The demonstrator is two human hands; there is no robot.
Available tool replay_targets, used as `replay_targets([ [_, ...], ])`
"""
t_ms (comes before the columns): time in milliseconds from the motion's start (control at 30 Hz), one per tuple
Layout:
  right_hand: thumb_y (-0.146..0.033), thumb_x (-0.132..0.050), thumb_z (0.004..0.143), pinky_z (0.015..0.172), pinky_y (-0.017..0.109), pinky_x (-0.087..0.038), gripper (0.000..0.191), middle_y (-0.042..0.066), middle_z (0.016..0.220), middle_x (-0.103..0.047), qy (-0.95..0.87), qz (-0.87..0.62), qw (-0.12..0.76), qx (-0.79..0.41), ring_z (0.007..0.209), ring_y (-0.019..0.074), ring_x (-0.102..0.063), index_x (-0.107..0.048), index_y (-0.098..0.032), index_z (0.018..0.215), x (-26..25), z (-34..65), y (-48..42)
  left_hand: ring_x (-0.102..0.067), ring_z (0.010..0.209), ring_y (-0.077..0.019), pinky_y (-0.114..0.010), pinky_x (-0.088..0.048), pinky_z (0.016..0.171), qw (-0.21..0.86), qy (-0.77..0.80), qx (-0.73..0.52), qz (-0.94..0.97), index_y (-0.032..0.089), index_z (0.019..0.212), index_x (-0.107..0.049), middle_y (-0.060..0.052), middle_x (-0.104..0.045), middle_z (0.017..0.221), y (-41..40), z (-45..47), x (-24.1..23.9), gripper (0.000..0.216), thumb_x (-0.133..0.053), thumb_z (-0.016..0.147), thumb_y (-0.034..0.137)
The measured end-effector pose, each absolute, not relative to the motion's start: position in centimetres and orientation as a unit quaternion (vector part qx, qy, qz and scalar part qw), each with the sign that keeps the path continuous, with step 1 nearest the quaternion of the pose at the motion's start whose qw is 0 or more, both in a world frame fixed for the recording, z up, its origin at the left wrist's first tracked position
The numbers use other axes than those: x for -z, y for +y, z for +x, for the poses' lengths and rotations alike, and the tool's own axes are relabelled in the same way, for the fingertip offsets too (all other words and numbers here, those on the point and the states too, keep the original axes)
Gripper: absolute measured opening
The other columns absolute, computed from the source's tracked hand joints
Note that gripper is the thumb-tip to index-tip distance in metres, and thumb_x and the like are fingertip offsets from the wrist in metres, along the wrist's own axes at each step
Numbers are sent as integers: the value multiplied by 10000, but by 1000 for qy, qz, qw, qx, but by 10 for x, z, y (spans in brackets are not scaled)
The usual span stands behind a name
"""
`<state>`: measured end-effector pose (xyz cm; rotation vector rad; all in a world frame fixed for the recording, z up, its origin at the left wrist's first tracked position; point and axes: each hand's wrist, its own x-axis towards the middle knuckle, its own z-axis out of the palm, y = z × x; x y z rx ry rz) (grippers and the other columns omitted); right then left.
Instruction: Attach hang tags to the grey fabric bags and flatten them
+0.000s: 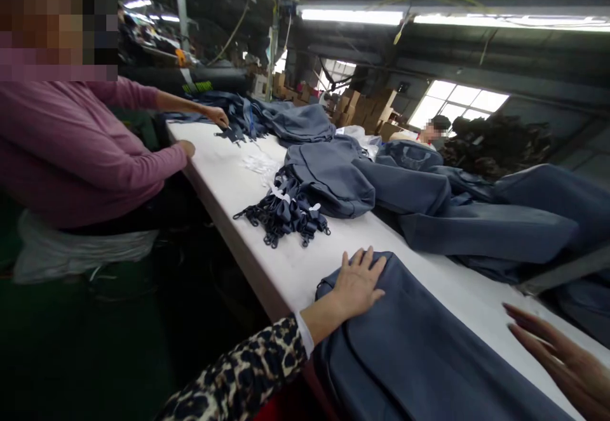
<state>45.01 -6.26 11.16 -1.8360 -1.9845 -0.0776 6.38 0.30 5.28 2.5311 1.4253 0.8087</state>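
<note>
A large dark blue fabric bag (429,338) lies on the white table in front of me. My left hand (358,284), below a leopard-print sleeve, rests flat on the bag's far end with its fingers spread. At the right edge of the view, my right hand (557,357) is raised beside the bag, its fingers stretched out and nothing in them. Part of that hand is cut off by the frame. Beyond my left hand sits a bundle of dark straps with hooks (290,211).
On the white table (257,256), several blue bags (328,176) lie piled along the far side. A person in a pink top (95,148) sits at the left, one hand on dark straps (236,132). Cardboard boxes (365,110) and another person (429,132) are farther back.
</note>
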Motion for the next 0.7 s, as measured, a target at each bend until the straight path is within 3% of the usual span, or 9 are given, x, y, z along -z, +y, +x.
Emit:
replay_targets([
  [67, -674, -507, 796, 872, 503, -531, 598, 98, 1300, -628, -694, -675, 238, -77, 1167, 361, -590, -569, -338, 1287, -123, 376, -27, -409, 1323, -350, -555, -393, 1028, 100, 512, -269, 810, 275, 1532, -156, -149, -341, 1532, 2, 51, -41, 862, -609, 849, 543],
  [167, -681, -552, 780, 948, 484, -483, 648, 114, 1300, -621, -729, -623, 233, -161, 1184, 339, -571, -564, -262, 1275, -115, 284, 26, -470, 1246, -319, -484, -439, 998, 113, 521, -291, 794, 240, 1545, -97, -140, -433, 1462, -1, 46, -29, 962, -643, 819, 559],
  [267, -721, -588, 733, 831, 413, -502, 611, 83, 987, -711, -746, -607, 181, -204, 943, 299, -644, -647, -216, 1072, -98, 242, 66, -464, 1253, -324, -492, -425, 1019, 126, 521, -303, 788, 246, 1539, -145, -135, -436, 1460, -5, 46, -27, 937, -647, 813, 563],
  [333, -724, -582, 743, 697, 352, -485, 558, 35, 781, -670, -746, -600, 133, -255, 777, 247, -623, -657, -197, 908, -93, 236, 80, -453, 1269, -328, -505, -410, 1038, 157, 512, -317, 782, 266, 1532, -177, -118, -433, 1466, -4, 40, -28, 926, -647, 801, 585],
  [433, -671, -603, 772, 646, 302, -444, 486, -1, 755, -629, -731, -577, 109, -347, 750, 207, -588, -639, -194, 860, -95, 240, 86, -485, 1246, -285, -460, -418, 1042, 261, 468, -369, 760, 279, 1480, -321, -84, -485, 1426, 12, 24, -30, 723, -589, 858, 533],
  [533, -621, -633, 777, 633, 279, -423, 431, -14, 766, -612, -700, -567, 120, -416, 745, 188, -569, -623, -199, 861, -97, 244, 84, -543, 1168, -221, -360, -462, 967, 399, 407, -423, 705, 225, 1363, -483, -85, -545, 1356, 46, 11, -27, 487, -552, 898, 351],
  [633, -612, -637, 779, 621, 272, -399, 418, -24, 724, -569, -696, -565, 153, -415, 706, 170, -529, -608, -198, 831, -88, 244, 81, -586, 990, -179, -290, -475, 838, 507, 339, -390, 690, 165, 1137, -626, -61, -646, 1114, 80, 11, -17, 319, -597, 859, 317],
  [700, -616, -625, 785, 641, 278, -403, 417, -25, 720, -558, -704, -562, 179, -396, 710, 172, -519, -606, -203, 840, -78, 243, 80, -568, 842, -140, -251, -456, 754, 542, 319, -368, 684, 142, 962, -647, -20, -639, 913, 96, 17, -10, 240, -609, 848, 350],
])
